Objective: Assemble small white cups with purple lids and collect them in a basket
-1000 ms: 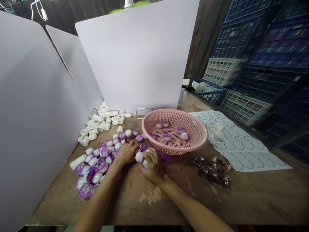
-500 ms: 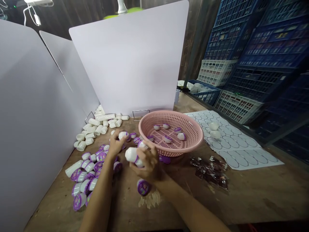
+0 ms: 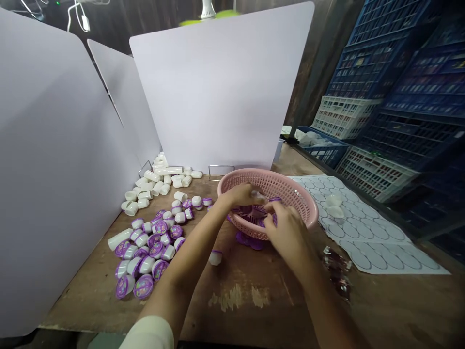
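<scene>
Two hands: left hand (image 3: 246,195) over the 9 o'clock side of the pink basket (image 3: 308,208), right hand (image 3: 288,228) across its rim at 5 o'clock, with 12 pointing away from the person.
Left fingers: bent, aimed toward 3 o'clock, a pale blurred thing (image 3: 258,195) at their tips; I cannot tell whether they pinch it.
Right fingers: slightly apart and curled, aimed toward 10 o'clock, close to purple-edged tubs (image 3: 275,199); their grip cannot be told.
Tubs in basket: largely hidden by the hands, so most of their axes are unclear.
Basket: mouth up on the wooden surface (image 3: 385,310), its outline longest roughly from 9 to 3 o'clock; flat purple pieces (image 3: 249,241) show under its edge at 7.
Lone tub (image 3: 215,258): at 7 o'clock from the basket, purple end toward 12, white end toward 6.
Tub pile (image 3: 156,240): at 8 o'clock, axes mixed; its two nearest printed lids face 6 o'clock.
White tube (image 3: 119,239): on the pile's left edge, lying along 8 to 2.
White pieces (image 3: 154,186): heaped at 10 o'clock.
Oval-printed sheet (image 3: 366,237): at 3 to 4 o'clock, bearing clear domes (image 3: 334,206).
Dark packets (image 3: 339,276): at 5 o'clock, beside the right forearm.
</scene>
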